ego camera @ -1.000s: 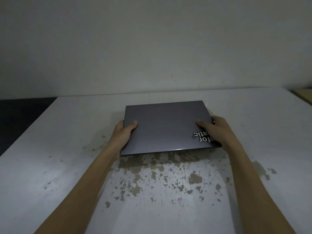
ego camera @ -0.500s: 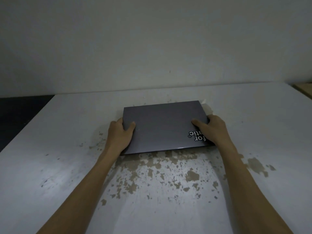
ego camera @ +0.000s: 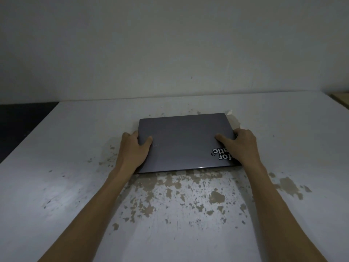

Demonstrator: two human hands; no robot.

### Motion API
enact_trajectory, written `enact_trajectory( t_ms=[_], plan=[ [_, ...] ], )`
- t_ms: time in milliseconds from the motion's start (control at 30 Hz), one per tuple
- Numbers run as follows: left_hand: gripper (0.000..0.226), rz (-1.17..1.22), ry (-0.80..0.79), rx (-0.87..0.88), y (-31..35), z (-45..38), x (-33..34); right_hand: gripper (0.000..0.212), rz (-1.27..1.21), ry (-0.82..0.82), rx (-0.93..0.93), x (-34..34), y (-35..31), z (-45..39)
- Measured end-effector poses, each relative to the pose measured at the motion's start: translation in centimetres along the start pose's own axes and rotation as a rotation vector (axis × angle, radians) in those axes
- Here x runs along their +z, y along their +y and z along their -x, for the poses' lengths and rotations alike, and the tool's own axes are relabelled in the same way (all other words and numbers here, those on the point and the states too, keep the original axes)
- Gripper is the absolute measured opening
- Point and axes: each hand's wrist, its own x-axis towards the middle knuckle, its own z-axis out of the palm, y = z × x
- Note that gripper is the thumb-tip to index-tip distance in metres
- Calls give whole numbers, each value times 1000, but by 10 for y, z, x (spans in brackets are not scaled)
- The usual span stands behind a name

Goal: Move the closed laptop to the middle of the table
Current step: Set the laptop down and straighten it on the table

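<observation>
A closed dark grey laptop [ego camera: 184,141] with a white lettered sticker near its front right corner lies flat on the white table [ego camera: 56,167], about midway across it. My left hand [ego camera: 133,150] grips its left edge, thumb on the lid. My right hand [ego camera: 240,145] grips the right edge, thumb on the lid and palm covering part of the sticker. The fingers under both edges are hidden.
The tabletop has worn brown patches in front of the laptop and at the right [ego camera: 287,184]. A torn white scrap [ego camera: 233,120] shows at the laptop's far right corner. A plain wall stands behind; a dark floor lies left of the table.
The laptop and both hands have slid a little farther from me across the table. The grip on both edges is unchanged.
</observation>
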Motion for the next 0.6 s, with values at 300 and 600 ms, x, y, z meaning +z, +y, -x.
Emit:
enact_trajectory(
  t_ms=[300,600],
  plan=[
    [92,-74,-155,82,16,49,-29,60,53,-9,-27,-4,-3,19],
    [109,-204,-295,307,8,58,-17,122,240,-341,-263,-23,-2,56]
  ],
)
